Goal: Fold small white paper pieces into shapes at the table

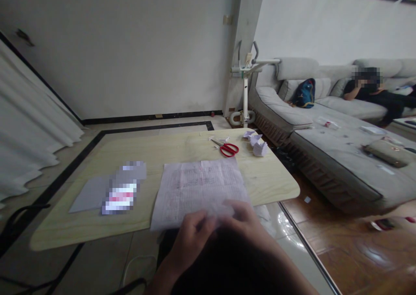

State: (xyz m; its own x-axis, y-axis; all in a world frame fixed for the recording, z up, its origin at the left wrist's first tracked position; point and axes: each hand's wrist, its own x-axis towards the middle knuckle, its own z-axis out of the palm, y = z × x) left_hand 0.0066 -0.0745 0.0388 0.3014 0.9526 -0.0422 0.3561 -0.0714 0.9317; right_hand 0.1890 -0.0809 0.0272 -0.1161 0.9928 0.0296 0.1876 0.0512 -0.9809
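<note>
A creased sheet of paper [199, 186] with faint printing lies on the pale wooden table [276, 180]. My left hand [190, 238] and my right hand [242, 219] meet at its near edge, fingers pinched on the paper's lower border, which looks partly folded up. Red-handled scissors [226, 147] lie farther back on the table, beside crumpled paper scraps [257, 143]. A grey sheet with a blurred item [112, 186] lies to the left.
A grey sofa [325, 143] stands right of the table, with a blue backpack [304, 93] and a person [373, 91] reclining at its far end. A white exercise machine [245, 91] stands by the wall. Curtains [29, 126] hang at left.
</note>
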